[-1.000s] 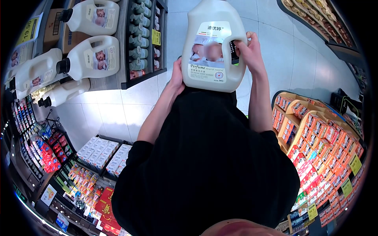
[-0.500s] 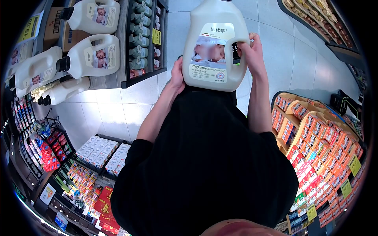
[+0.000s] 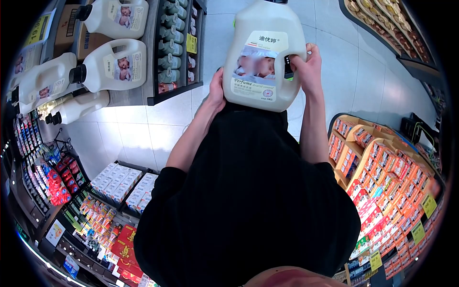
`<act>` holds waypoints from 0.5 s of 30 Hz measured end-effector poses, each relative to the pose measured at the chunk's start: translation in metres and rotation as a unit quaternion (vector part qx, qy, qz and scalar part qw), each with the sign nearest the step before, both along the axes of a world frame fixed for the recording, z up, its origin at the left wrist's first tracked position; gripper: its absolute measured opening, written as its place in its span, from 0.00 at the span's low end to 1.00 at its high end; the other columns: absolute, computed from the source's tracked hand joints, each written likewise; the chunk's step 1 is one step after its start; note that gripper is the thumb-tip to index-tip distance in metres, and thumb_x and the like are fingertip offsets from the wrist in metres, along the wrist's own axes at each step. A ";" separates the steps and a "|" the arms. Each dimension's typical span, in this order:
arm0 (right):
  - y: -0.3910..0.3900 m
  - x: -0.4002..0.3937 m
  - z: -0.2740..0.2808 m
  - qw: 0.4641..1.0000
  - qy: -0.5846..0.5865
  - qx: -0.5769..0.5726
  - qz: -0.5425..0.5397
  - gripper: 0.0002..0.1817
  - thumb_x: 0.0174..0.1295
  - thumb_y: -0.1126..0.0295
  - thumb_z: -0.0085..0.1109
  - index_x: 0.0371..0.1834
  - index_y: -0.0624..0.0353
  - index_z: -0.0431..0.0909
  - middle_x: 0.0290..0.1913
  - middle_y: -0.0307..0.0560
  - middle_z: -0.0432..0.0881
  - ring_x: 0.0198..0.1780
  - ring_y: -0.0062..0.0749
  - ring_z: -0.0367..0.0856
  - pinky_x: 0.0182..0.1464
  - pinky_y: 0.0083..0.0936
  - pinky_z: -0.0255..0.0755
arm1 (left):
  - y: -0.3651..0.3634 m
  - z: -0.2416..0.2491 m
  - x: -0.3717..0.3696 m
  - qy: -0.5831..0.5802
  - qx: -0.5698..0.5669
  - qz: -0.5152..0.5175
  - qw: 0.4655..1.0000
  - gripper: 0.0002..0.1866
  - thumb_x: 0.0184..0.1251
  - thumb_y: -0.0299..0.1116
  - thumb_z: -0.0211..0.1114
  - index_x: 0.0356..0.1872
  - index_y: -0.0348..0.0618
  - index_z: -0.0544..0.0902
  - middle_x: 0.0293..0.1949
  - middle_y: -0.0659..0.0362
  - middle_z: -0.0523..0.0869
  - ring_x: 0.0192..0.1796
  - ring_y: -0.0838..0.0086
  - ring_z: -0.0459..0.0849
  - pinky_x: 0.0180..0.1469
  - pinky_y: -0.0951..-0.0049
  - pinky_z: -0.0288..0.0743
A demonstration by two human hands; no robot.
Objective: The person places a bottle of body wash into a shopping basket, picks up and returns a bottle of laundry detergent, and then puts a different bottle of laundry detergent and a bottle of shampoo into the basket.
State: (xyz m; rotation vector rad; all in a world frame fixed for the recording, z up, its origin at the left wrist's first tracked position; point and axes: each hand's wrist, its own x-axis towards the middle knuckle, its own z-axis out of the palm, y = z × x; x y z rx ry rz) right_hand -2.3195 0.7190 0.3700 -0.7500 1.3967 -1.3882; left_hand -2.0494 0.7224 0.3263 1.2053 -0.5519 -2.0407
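A large off-white laundry detergent jug (image 3: pixel 260 50) with a dark cap and a baby picture on its label is held upright before my body, front label facing me. My right hand (image 3: pixel 309 69) grips the handle on the jug's right side, with the thumb over it. A dark object, which I cannot make out, shows through the handle opening. My left hand (image 3: pixel 217 91) supports the lower left side of the jug; most of its fingers are hidden behind it.
Similar jugs (image 3: pixel 112 64) lie on a shelf at upper left, beside a rack of green pump bottles (image 3: pixel 169 48). White cartons (image 3: pixel 117 182) stand at lower left. A wooden display of orange boxes (image 3: pixel 387 167) is at right. Pale floor tiles (image 3: pixel 334 71) lie between the shelves.
The jug has shifted very slightly down and right in view, its label a little lower. Both hands keep the same hold.
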 end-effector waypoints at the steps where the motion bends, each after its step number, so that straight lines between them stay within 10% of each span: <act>1: 0.000 0.000 0.000 1.000 0.008 -0.006 0.002 0.18 0.55 0.83 0.61 0.39 0.57 0.59 0.30 0.42 0.78 0.28 0.15 0.74 0.28 0.17 0.69 | -0.001 0.000 -0.001 0.001 0.004 0.000 1.000 0.29 0.80 0.53 0.39 0.59 0.41 0.77 0.54 0.54 0.85 0.58 0.67 0.83 0.60 0.65 0.76; 15: -0.002 0.001 0.013 0.998 0.048 -0.037 0.019 0.18 0.54 0.82 0.63 0.39 0.58 0.61 0.32 0.40 0.78 0.33 0.15 0.76 0.33 0.16 0.72 | -0.002 0.008 -0.006 0.026 0.010 0.001 1.000 0.32 0.79 0.55 0.37 0.66 0.41 0.72 0.60 0.52 0.81 0.63 0.62 0.80 0.65 0.60 0.74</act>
